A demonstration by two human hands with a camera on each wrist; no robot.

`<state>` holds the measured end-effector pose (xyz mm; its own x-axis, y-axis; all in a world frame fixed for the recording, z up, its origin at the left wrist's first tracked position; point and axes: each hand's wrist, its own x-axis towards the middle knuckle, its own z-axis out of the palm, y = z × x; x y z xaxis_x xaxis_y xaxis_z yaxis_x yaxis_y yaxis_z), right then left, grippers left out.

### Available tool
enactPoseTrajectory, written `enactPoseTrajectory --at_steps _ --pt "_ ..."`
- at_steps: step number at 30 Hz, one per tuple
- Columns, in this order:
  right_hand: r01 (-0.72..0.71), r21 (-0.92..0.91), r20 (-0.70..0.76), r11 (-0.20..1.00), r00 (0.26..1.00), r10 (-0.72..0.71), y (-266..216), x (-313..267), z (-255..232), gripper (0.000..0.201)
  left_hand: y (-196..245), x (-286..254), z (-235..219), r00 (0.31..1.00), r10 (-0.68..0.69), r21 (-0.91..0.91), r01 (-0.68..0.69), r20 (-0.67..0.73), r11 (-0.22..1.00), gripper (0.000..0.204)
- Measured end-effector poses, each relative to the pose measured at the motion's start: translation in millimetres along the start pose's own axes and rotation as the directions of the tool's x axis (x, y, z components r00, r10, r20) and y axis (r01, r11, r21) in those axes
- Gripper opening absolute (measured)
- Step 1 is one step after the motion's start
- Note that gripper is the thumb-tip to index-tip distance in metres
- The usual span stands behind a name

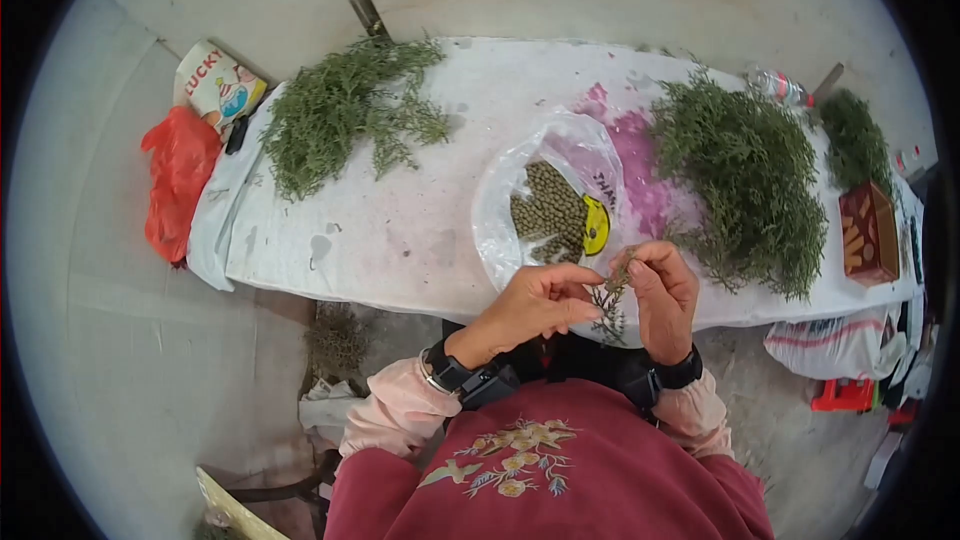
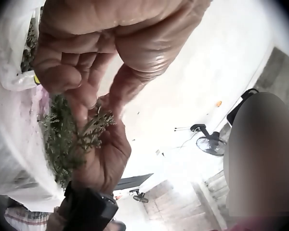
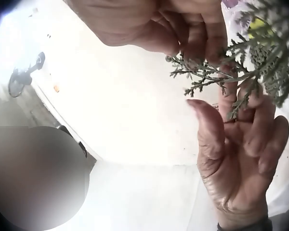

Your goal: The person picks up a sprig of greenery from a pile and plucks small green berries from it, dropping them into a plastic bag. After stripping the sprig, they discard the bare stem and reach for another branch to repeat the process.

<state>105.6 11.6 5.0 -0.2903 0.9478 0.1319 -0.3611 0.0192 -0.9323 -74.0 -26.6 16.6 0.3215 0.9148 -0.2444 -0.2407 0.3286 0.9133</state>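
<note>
Watching through my head cam, I've got the right hand (image 1: 665,305) pinching a leafy sprig (image 1: 611,308) near the lower centre of the frame, while the left hand (image 1: 530,312) is beside it, thumb and fingers apart. The plastic bag (image 1: 492,225) mid-frame holds plenty of little round pods (image 1: 548,202), so I'd call it partway along. Plenty left, I reckon: leafy heaps sit upper left (image 1: 330,120) and right of centre (image 1: 745,180) on the tabletop (image 1: 400,230).

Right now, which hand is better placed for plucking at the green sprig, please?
Probably the left hand: its thumb stands apart from its fingers, close beside the green sprig, while the right hand is busy pinching that sprig.
</note>
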Motion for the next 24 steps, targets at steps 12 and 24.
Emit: enactPoseTrajectory --at_steps 12,24 --pt "0.057 -0.180 -0.033 0.982 0.997 -0.063 -11 1 3 0.014 32 -15 -36 0.979 0.038 0.065 -0.025 -0.199 0.998 0.015" --pt "0.088 -0.710 -0.077 0.699 0.977 -0.201 -28 -11 -61 0.028 228 2 -234 0.726 0.372 0.088 -0.398 -0.578 0.913 0.037"
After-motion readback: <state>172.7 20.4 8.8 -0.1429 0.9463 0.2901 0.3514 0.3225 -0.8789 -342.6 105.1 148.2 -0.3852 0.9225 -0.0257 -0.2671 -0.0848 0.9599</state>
